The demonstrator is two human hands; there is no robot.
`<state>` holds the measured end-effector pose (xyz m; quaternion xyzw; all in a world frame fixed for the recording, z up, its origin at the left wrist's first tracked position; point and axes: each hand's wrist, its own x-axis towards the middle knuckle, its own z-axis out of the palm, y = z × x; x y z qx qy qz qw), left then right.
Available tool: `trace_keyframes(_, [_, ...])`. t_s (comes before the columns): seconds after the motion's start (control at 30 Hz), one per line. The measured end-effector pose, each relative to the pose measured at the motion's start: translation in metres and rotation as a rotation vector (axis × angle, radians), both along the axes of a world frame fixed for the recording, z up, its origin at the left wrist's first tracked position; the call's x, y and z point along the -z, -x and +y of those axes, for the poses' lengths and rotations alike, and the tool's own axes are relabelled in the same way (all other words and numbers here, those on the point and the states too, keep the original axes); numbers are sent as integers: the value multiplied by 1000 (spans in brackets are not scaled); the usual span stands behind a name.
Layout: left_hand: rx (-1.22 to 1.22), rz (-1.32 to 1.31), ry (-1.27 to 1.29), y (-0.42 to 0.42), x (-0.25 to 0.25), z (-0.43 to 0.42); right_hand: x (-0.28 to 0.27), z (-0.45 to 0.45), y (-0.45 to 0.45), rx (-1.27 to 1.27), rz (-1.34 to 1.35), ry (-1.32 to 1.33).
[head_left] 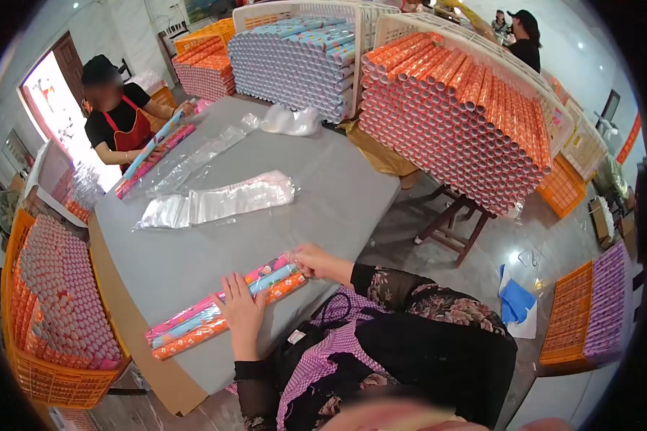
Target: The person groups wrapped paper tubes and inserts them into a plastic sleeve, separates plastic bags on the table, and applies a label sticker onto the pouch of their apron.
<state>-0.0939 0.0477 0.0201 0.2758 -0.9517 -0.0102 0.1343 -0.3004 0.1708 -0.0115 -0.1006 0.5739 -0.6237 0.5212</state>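
Three patterned rolls lie side by side in clear plastic on the grey table: a pink roll [187, 317], a blue roll [194, 321] and an orange roll [198, 339]. My left hand [241, 310] rests on them with its fingers spread, pressing across their middle. At the rolls' right end, my right hand [313, 261] has its fingers closed on the edge of the clear plastic wrap [292, 260]. Beyond the rolls, a stack of clear plastic bags [219, 203] lies flat on the table.
Across the grey table [323, 194], a co-worker [126, 118] handles pink and blue rolls. Crates of blue rolls [295, 68] and orange rolls [453, 108] stand at the back. An orange crate [65, 379] of rolls sits left; a stool [454, 226] stands right.
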Motion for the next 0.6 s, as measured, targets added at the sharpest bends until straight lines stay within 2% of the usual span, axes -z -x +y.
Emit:
trace_keyframes(0.23, [0, 9, 8, 0, 1, -1, 13, -4, 1, 14, -42, 33])
trace_keyframes(0.6, [9, 13, 30, 0, 3, -1, 3, -2, 0, 30, 11, 40])
